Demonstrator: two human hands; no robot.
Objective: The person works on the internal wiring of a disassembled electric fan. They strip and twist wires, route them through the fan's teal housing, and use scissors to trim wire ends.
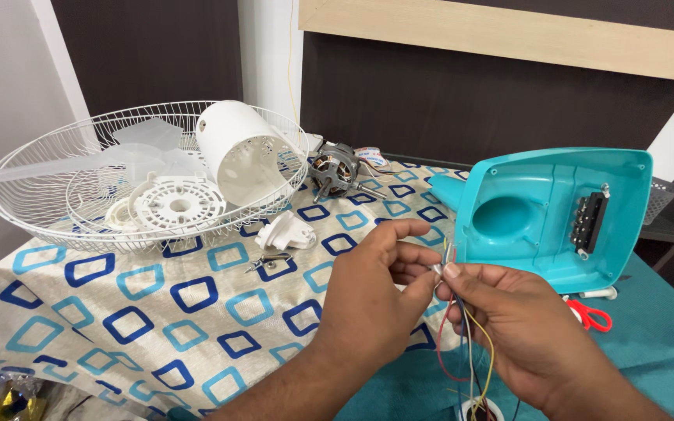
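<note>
In wire fan guard [40,210]: white motor cover [239,160]; L hand [372,300] & R hand [520,331] pinching wires [473,343].

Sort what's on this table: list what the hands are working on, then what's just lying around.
In hand:
left hand
right hand
coloured wires
turquoise fan base

Lying about:
wire fan guard
white motor cover
fan motor
white plastic bracket
red scissors

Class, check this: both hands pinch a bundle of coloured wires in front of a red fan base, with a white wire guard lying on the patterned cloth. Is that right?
Not quite. The head view shows the fan base is turquoise, not red. The rest holds: left hand and right hand pinch the wires, and the guard lies on the cloth.
</note>
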